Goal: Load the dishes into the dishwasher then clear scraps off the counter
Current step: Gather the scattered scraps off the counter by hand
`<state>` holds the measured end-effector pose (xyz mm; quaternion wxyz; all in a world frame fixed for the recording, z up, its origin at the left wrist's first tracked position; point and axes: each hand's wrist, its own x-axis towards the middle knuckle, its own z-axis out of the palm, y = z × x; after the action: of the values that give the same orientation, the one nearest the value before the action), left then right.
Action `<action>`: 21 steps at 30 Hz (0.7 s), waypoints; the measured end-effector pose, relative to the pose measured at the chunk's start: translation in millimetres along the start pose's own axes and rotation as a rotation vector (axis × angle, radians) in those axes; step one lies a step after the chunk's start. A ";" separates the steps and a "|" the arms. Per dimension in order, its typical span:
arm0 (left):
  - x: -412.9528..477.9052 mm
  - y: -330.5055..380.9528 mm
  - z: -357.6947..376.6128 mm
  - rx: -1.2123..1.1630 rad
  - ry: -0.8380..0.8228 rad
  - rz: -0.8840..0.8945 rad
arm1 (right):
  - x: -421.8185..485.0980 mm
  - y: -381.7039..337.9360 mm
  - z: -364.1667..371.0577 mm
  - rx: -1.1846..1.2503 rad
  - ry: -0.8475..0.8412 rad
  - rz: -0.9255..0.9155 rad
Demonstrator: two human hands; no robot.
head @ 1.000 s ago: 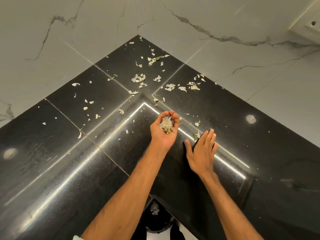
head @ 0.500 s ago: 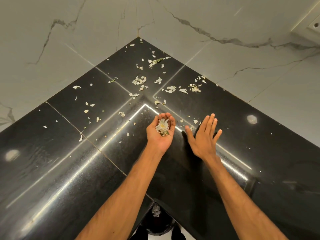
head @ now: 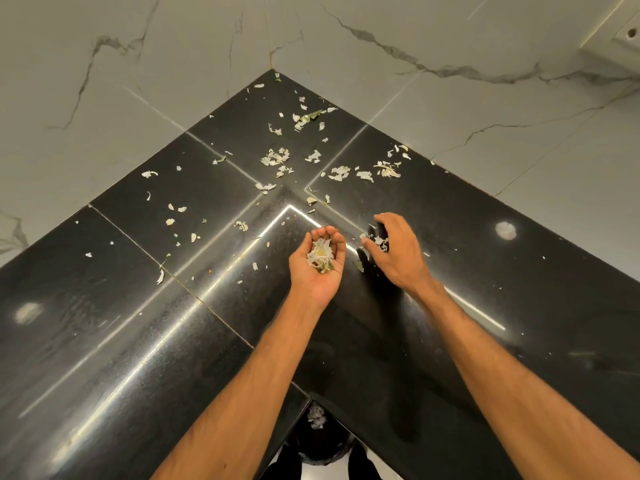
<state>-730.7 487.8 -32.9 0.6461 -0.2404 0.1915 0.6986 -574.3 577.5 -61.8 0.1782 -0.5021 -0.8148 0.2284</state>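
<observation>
Left hand cups a heap of scraps, fingers curled round it; right hand claws together loose bits mid-bench, well clear of wall and front edge.

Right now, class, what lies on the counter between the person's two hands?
In the head view, a strip of black counter separates the left hand from the right hand; on it lie a pale scrap and a green leaf bit.

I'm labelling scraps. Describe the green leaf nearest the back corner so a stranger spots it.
Find the corner where the black counter meets the marble walls. Just short of that corner lies the green leaf; its neighbours are whitish flakes, it is dark green.
</observation>
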 end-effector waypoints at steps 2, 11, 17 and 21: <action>-1.4 0.1 -2.5 0.005 -0.011 -0.001 | 5.5 -3.9 4.1 -0.045 -0.032 -0.011; -2.7 2.6 -18.0 0.012 0.024 0.010 | -45.1 0.3 -5.3 -0.099 -0.146 -0.239; -2.6 0.9 -23.2 0.014 0.020 0.008 | -49.2 28.5 -17.1 -0.108 -0.165 0.142; 1.6 -0.1 -25.5 0.047 0.005 0.008 | -59.5 14.8 9.7 -0.322 -0.256 0.167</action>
<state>-728.5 474.4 -54.5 0.6483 -0.2260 0.2103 0.6959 -542.7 527.9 -81.7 -0.0287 -0.5566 -0.8124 0.1711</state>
